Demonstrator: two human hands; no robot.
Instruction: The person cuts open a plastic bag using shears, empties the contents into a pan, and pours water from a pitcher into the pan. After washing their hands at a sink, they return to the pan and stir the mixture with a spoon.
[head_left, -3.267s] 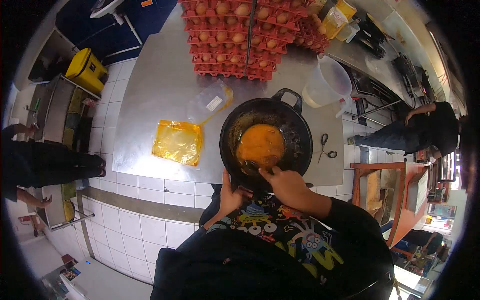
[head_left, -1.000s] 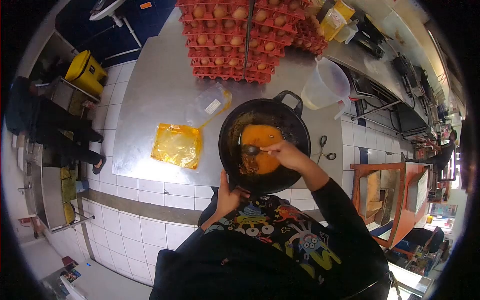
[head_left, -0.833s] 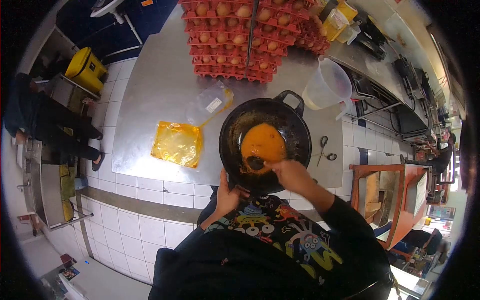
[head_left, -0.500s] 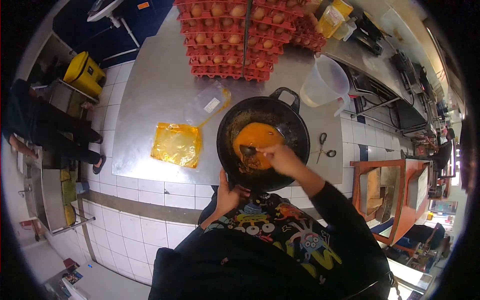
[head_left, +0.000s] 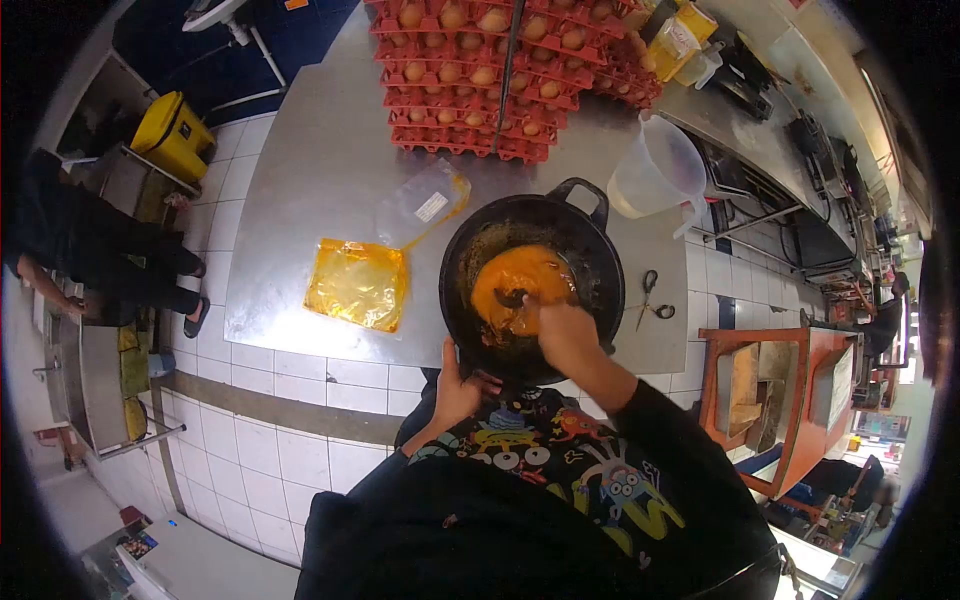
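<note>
A black wok [head_left: 603,262] stands at the near edge of the steel table, with an orange sauce [head_left: 535,265] and darker bits pooled in its bottom. My right hand [head_left: 570,335] is closed around the handle of a dark spoon [head_left: 511,298], whose head dips into the sauce. At the wok's near left side, my left hand [head_left: 458,392] grips it with the thumb up against the outer wall; its other fingers are partly hidden. Left of the wok lies a flat, clear plastic bag [head_left: 357,288] smeared yellow-orange, joined by an orange streak to a labelled clear bag [head_left: 428,205].
Tall stacked red trays of eggs [head_left: 470,95] occupy the table's back. A clear plastic jug [head_left: 655,170] stands right of the wok's far handle, and scissors [head_left: 653,296] lie to the right. Another person [head_left: 95,235] stands at far left near a yellow bin [head_left: 172,138].
The spoon has swept through the sauce, shifting slightly right and tilting, leaving swirls. My right hand has turned with it. My left hand keeps its place on the wok; the view has shifted slightly.
</note>
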